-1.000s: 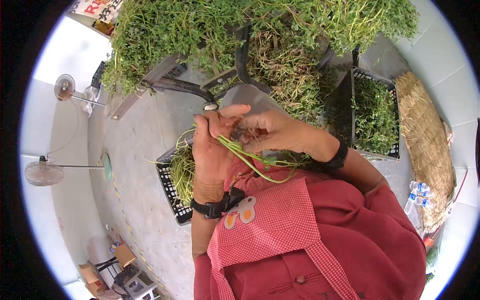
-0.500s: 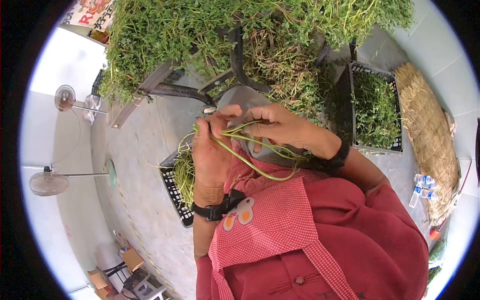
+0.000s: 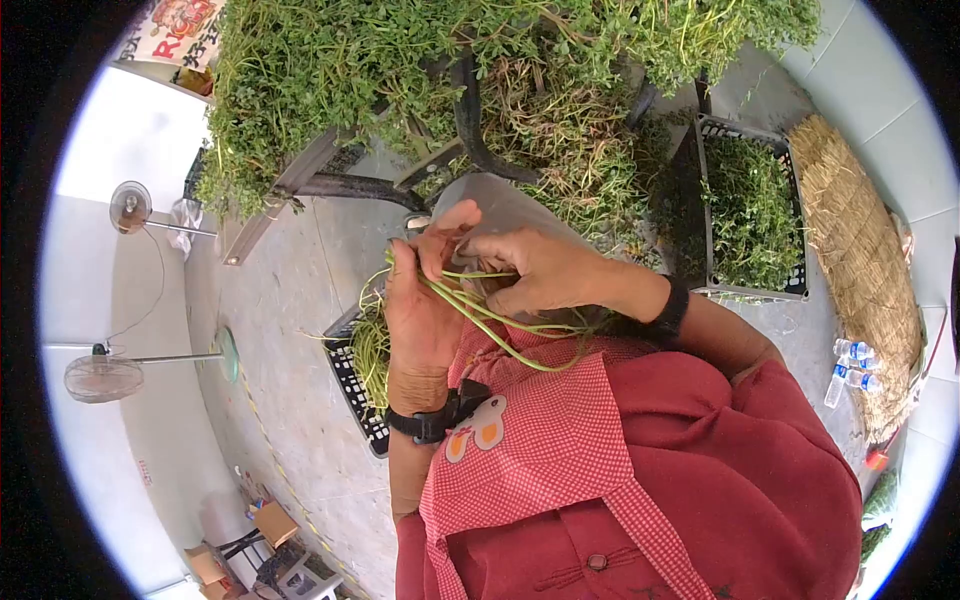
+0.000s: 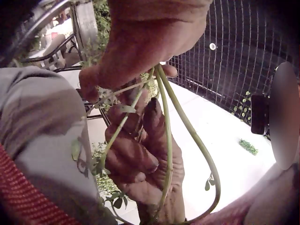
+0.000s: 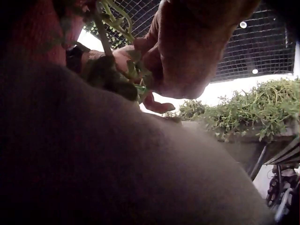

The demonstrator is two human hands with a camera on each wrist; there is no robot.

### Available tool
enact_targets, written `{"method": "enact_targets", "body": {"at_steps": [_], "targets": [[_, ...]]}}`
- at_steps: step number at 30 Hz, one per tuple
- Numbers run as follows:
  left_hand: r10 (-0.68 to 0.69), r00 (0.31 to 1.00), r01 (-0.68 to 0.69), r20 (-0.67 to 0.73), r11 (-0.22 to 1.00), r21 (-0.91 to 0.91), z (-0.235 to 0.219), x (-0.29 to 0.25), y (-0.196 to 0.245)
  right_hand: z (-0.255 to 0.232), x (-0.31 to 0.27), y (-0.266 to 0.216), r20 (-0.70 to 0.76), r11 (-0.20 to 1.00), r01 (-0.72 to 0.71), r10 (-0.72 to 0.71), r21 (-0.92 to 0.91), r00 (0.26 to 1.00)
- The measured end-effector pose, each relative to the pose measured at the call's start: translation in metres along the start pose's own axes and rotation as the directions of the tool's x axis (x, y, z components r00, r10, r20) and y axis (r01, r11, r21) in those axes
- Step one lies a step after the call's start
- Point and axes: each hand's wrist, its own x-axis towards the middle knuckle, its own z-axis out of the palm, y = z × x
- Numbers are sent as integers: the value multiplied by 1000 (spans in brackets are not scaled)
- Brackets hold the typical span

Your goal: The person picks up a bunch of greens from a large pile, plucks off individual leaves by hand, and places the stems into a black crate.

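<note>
In the head view my left hand (image 3: 418,310) holds a small bunch of long green leafy stems (image 4: 193,126) between thumb and fingers, palm up in front of the lap. The stems arc down to the right over a checked red apron (image 3: 540,450). Facing it, my right hand (image 3: 545,270) has its fingers curled, pinching a thin stem close to the left fingertips. The left wrist view shows the right thumb and fingers behind the hanging stems. Small leaves (image 5: 136,70) sit by the right fingers in the right wrist view, where a sleeve-like dark shape hides much.
A large heap of leafy greens (image 3: 330,90) lies across a stand ahead, with more wilted greens (image 3: 570,150) beneath. A black crate (image 3: 372,425) of stems stands left; another crate (image 3: 802,230) of greens stands right, beside a straw roll (image 3: 860,270) and water bottles (image 3: 838,385). Fans (image 3: 105,378) stand far left.
The right hand has moved back and forth near the left fingertips, drawing at the stems; its fingers are now more curled, and lower than half a second ago. The left hand keeps its hold.
</note>
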Motion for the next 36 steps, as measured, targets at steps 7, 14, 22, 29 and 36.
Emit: {"method": "enact_targets", "body": {"at_steps": [7, 14, 22, 29, 36], "targets": [[-62, 998, 60, -33, 997, -46, 3, -1, -3, 3, 3, 16, -62, 971, 222, -228, -93, 972], [1, 999, 0, -39, 999, 42, -6, -3, -4, 1, 4, 21, -80, 993, 119, -119, -3, 990], [66, 994, -59, -85, 995, 82, -4, -2, -6, -5, 3, 4, 28, 970, 134, -131, -202, 991], [43, 992, -32, -117, 995, 91, -7, -5, -6, -20, -3, -3, -19, 945, 161, -173, -285, 985], [-71, 980, 92, -186, 990, 104, 3, -8, -3, -22, -2, 10, -16, 987, 154, -154, -45, 988]]}}
